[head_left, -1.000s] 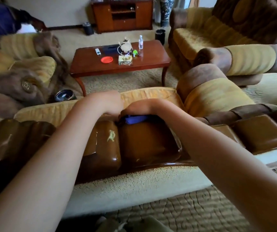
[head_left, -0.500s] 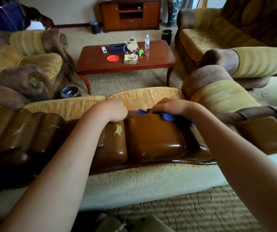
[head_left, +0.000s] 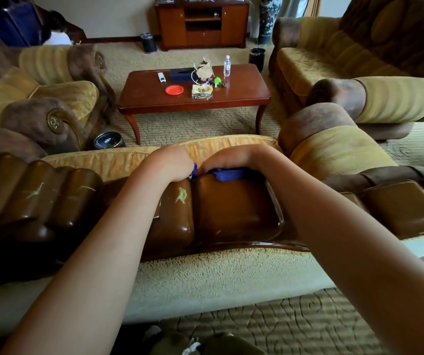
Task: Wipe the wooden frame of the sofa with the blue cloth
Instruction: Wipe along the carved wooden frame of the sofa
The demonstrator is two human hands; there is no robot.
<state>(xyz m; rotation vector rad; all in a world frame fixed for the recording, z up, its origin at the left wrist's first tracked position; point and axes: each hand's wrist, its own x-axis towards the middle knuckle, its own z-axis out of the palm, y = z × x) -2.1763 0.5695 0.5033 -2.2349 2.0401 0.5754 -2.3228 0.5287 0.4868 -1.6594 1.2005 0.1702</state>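
Observation:
The sofa's glossy brown wooden frame [head_left: 231, 208] runs across the middle of the view, with pale scratch marks on it. A blue cloth [head_left: 227, 174] lies bunched on the frame's top edge. My right hand [head_left: 231, 157] covers the cloth from above, fingers curled over it and hidden behind the edge. My left hand [head_left: 171, 162] sits right beside it on the frame top, fingers curled down out of sight, and a sliver of blue shows at its right edge. Whether the left hand holds the cloth is hidden.
Beyond the frame lies the sofa's yellow seat cushion [head_left: 118, 160]. A red coffee table [head_left: 239, 93] with a bottle, red dish and clutter stands past it. Armchairs flank both sides. A dark bowl [head_left: 108, 140] sits on the carpet at left.
My right hand has slid the cloth leftward along the frame top, back beside my left hand. The left hand has stayed on the frame.

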